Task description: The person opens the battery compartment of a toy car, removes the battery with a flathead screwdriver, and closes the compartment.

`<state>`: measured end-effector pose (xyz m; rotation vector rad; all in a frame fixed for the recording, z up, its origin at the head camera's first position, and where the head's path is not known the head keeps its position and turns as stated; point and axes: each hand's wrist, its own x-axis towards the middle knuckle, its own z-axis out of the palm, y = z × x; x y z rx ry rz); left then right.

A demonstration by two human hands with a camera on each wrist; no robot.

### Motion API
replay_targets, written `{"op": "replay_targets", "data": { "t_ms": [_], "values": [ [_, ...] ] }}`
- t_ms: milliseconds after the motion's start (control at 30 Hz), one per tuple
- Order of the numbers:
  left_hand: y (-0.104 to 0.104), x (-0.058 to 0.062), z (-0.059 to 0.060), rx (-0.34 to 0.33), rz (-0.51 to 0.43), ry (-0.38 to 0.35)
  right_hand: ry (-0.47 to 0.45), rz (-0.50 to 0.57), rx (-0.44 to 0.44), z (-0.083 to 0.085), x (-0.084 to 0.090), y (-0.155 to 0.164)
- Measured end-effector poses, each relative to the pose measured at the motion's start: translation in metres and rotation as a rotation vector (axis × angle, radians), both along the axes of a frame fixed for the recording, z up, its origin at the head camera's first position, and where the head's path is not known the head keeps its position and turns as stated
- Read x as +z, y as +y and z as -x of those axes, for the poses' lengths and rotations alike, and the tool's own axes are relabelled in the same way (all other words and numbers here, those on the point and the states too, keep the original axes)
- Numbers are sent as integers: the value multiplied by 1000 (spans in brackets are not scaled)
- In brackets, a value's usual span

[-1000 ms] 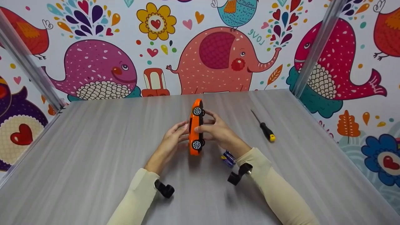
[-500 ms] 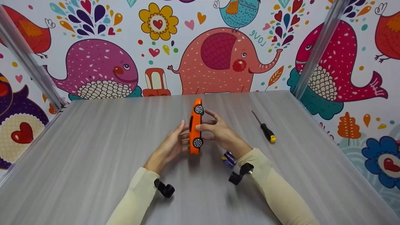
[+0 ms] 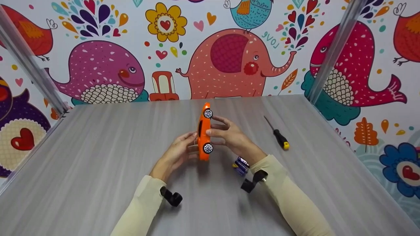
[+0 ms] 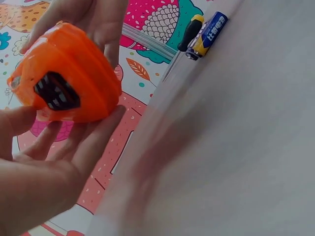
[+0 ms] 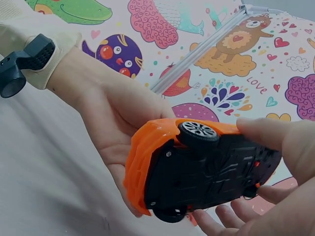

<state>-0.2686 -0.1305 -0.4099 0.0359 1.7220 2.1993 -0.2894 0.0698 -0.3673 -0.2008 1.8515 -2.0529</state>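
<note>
Right hand (image 3: 231, 137) fingers curled onto the black underside of the orange toy car (image 3: 204, 131); left hand (image 3: 178, 152) cradled its roof, fingers loosely bent. Car was held on its side above the grey table (image 3: 98, 157). Batteries (image 3: 241, 165) bore Chinese characters, unreadable. Screwdriver (image 3: 278, 134) lay well right. Cartoon-animal wall behind read "LOVE".

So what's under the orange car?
The orange toy car shows a black underside with wheels. The right hand and left hand hold it; fingers cover part, and nothing shows what's inside.
</note>
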Motion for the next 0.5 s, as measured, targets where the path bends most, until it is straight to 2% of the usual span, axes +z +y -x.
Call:
{"op": "replay_targets", "data": {
  "t_ms": [233,500],
  "values": [
    [-1,3,0,35,37,0,61,-61,-59,-2,4,2],
    [-2,2,0,67,70,35,169,-152,-134,-5,4,-1]
  ]
}}
